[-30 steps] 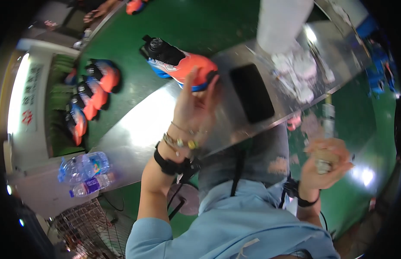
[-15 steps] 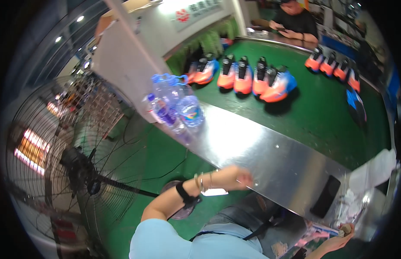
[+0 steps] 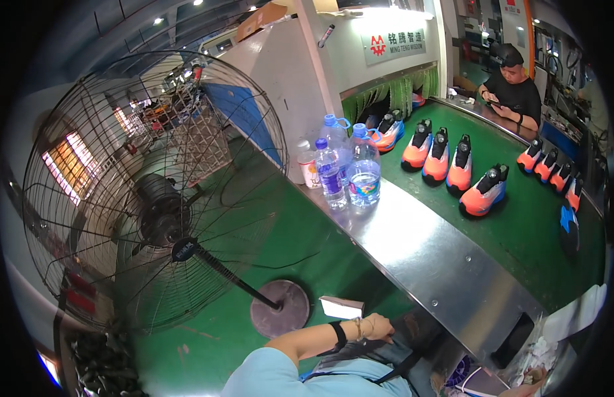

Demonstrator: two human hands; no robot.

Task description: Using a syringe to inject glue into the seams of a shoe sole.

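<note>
My left hand (image 3: 378, 327) hangs over my lap just below the metal ledge, fingers curled in and nothing showing in them. Bracelets and a black band circle that wrist. At the lower right rim, my right hand (image 3: 526, 385) is partly cut off; its fingers close round a small brownish thing that is too dim to name. Beside it lie crumpled clear plastic (image 3: 540, 354) and a black phone-like slab (image 3: 514, 341) on the ledge. Orange, white and blue sports shoes (image 3: 460, 169) stand in a row on the green belt (image 3: 413, 159), the nearest one (image 3: 484, 192) set apart.
Plastic bottles (image 3: 364, 175) stand on the far left end of the metal ledge (image 3: 446, 264). A large caged floor fan (image 3: 165, 212) on a round base (image 3: 280, 309) fills the left. A white box (image 3: 341, 308) is near my forearm. Across the belt sits another person (image 3: 515, 92).
The view has swung left, bringing more of the fan in. My left hand has dropped from beside the ledge to my lap. The nearest shoe now stands apart from the row.
</note>
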